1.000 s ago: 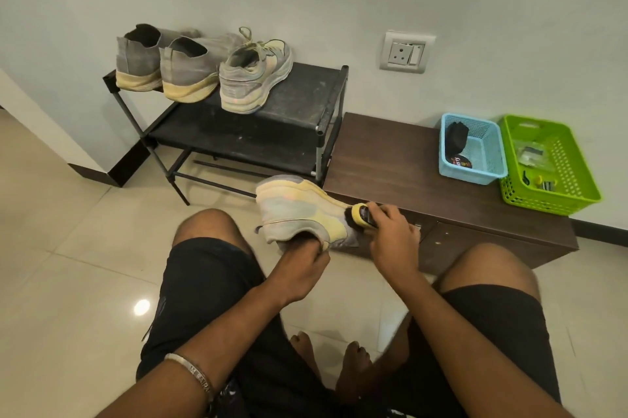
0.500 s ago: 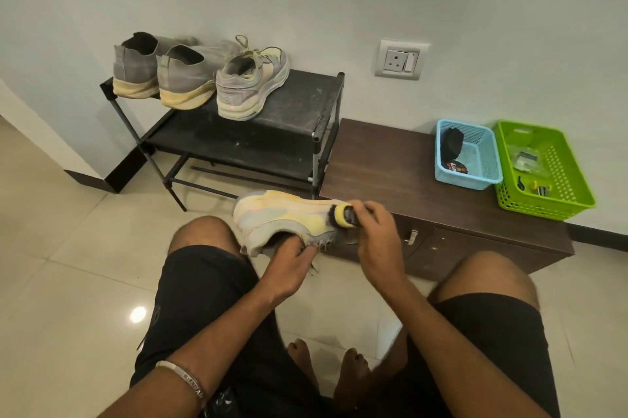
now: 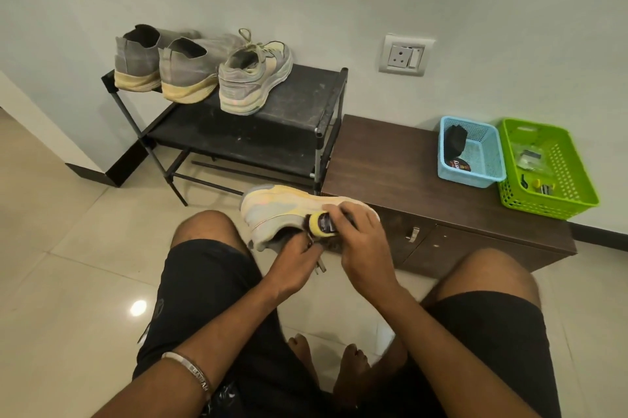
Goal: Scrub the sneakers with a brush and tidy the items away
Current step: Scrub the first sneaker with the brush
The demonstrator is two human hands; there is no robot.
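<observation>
A person sits with bare knees apart, looking down at both hands in the middle of the frame. The left hand (image 3: 299,256) holds a sneaker (image 3: 282,210) from below, its fingers curled on the shoe's opening. The shoe is pale grey and yellow and lies on its side in the air, between the knees and just in front of the desk (image 3: 390,173). The right hand (image 3: 360,244) grips a brush (image 3: 321,222) with a yellow head, its fingers wrapped round it. The brush presses on the side of the sneaker. A lace end hangs down below the left hand.

In the upper left of the frame stands a black shoe rack (image 3: 289,111). Three more shoes sit on its top shelf: two grey ones (image 3: 170,64) side by side with their heels toward us, and one laced sneaker (image 3: 253,77) just to their right.

The dark brown desk sits low at the right of the rack, touching it. On its far right end are two baskets side by side. The blue basket (image 3: 482,176) holds a black thing and a round tin. The green basket (image 3: 574,179) holds small items too small to tell. A wall socket (image 3: 404,55) is above the desk. A silver bracelet (image 3: 190,370) is on the left wrist at the bottom.
</observation>
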